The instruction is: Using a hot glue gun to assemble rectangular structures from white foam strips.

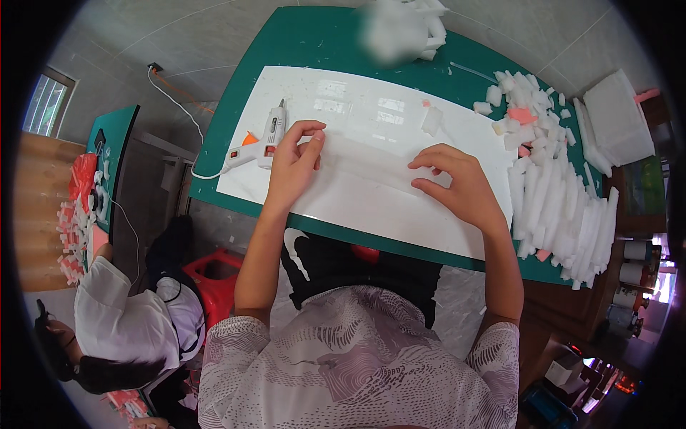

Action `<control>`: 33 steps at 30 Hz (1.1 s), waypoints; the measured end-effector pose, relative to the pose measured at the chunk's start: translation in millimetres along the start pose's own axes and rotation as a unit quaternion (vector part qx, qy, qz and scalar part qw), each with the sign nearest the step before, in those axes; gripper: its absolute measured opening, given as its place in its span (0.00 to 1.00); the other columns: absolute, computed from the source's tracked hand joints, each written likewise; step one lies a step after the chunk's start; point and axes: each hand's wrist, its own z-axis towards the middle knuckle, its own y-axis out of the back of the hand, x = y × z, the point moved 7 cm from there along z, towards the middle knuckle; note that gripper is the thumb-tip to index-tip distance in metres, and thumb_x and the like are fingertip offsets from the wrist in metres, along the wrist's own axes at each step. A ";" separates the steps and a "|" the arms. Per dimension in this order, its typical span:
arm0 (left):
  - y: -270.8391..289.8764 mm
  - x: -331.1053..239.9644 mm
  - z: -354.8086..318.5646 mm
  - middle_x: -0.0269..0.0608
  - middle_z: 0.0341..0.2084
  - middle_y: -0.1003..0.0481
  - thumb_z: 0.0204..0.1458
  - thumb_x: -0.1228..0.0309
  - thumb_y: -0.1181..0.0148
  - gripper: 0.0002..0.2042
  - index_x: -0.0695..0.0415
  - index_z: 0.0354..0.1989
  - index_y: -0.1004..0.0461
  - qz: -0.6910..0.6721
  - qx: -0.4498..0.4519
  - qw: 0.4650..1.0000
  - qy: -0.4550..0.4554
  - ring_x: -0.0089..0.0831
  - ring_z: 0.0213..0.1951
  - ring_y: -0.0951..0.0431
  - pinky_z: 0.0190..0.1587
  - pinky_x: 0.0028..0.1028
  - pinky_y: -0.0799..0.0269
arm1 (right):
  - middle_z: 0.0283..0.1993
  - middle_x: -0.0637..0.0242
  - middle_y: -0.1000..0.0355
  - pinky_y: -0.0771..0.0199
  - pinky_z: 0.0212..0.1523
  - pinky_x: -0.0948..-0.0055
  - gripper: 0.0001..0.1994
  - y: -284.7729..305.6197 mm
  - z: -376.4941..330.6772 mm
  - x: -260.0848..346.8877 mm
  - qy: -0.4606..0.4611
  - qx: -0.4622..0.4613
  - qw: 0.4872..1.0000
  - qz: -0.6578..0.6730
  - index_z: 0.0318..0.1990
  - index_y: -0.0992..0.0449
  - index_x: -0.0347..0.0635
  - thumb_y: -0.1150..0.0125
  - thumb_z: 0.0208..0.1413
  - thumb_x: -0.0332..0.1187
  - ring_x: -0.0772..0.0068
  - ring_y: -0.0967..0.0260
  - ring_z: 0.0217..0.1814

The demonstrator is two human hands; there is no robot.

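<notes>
My left hand (296,157) is over the white board (343,196) with fingers curved and thumb apart, holding nothing I can see. My right hand (457,179) hovers across from it, also open, its fingers bent loosely toward the middle. A faint pale band lies between the hands; I cannot tell whether it is foam or a reflection. Just left of my left hand rests a white glue gun (271,132) with an orange part. A small white foam piece (431,121) lies beyond my right hand. At the far edge, a white foam lump (393,32) is blurred.
The board lies on a green table (250,53). Foam strips (564,214) and foam bits (529,107) are heaped at right, near white foam blocks (618,118). The glue gun's cord (175,100) runs to the wall. Another person (128,314) sits at left beside a red stool (218,279).
</notes>
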 end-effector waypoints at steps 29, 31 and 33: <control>-2.1 5.3 4.9 0.27 0.38 0.29 0.60 0.77 0.40 0.10 0.60 0.49 0.24 0.013 0.024 0.999 -0.025 0.08 0.22 0.39 0.25 0.16 0.45 | 0.48 0.66 0.27 0.16 0.49 0.67 0.14 -45.3 -38.3 -65.1 -0.198 -0.135 0.869 0.433 0.56 0.26 0.39 0.44 0.65 0.30 0.79 0.30 0.51; 0.5 7.9 5.3 0.28 0.38 0.29 0.60 0.77 0.40 0.09 0.60 0.48 0.23 0.012 0.033 0.999 -0.020 0.09 0.22 0.39 0.25 0.16 0.44 | 0.45 0.68 0.28 0.16 0.50 0.67 0.13 -45.1 -39.1 -64.2 -0.198 -0.133 0.871 0.430 0.55 0.25 0.39 0.44 0.65 0.30 0.80 0.30 0.49; 0.7 8.8 5.8 0.28 0.37 0.28 0.59 0.77 0.39 0.08 0.61 0.47 0.22 0.011 0.042 0.999 -0.016 0.09 0.22 0.39 0.25 0.16 0.44 | 0.41 0.72 0.31 0.16 0.50 0.67 0.12 -45.1 -40.8 -65.1 -0.213 -0.148 0.869 0.422 0.53 0.23 0.38 0.43 0.65 0.30 0.83 0.31 0.45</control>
